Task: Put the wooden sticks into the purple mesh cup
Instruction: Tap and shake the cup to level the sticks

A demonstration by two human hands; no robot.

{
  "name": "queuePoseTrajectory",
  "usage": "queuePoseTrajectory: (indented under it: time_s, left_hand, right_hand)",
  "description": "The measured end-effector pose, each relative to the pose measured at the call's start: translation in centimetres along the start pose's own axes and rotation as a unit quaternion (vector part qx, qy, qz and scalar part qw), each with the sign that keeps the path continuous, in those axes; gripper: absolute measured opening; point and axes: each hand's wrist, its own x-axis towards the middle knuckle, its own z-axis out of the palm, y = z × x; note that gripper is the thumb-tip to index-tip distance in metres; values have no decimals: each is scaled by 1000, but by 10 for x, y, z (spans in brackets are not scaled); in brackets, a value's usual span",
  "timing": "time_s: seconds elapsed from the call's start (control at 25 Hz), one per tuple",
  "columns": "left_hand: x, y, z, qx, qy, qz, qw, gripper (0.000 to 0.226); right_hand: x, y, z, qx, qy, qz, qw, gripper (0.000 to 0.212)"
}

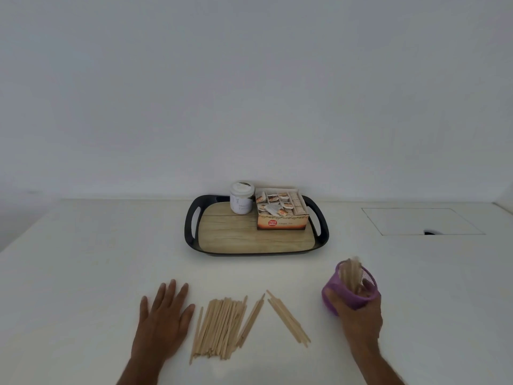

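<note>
Most of the wooden sticks (pixel 219 327) lie lengthwise on the worktop (pixel 83 273) at lower centre, right beside the flat, relaxed left hand (pixel 163 318), while the right hand (pixel 358 315) grips the purple mesh cup (pixel 349 287) at lower right.

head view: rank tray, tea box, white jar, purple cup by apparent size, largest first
1. tray
2. tea box
3. purple cup and white jar: look alike; the cup is nearer the camera and partly hidden by the right hand, so unranked.
</note>
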Motion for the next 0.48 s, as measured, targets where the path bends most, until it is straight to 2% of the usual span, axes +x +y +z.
queuePoseTrajectory:
  time_s: [0.08, 0.2, 0.24, 0.32, 0.44, 0.48]
  left_hand:
    - [1, -1, 1, -6, 1, 1, 1000, 92]
    - [0, 1, -1, -17, 0, -3, 1000, 82]
    - [-1, 2, -2, -20, 0, -4, 1000, 82]
    - [0, 2, -3, -23, -1, -3, 1000, 84]
    - [-1, 3, -4, -26, -1, -3, 1000, 86]
    - [-1, 3, -4, -26, -1, -4, 1000, 86]
  right_hand:
    - [-4, 1, 4, -28, -29, -42, 998, 88]
    - [-11, 0, 10, 7, 27, -10, 1000, 87]
    - [-13, -2, 11, 9, 24, -11, 1000, 88]
    - [-15, -1, 14, -27, -11, -66, 997, 90]
    - [-12, -8, 13, 10, 41, -40, 998, 90]
    - [-11, -11, 13, 5, 29, -52, 998, 89]
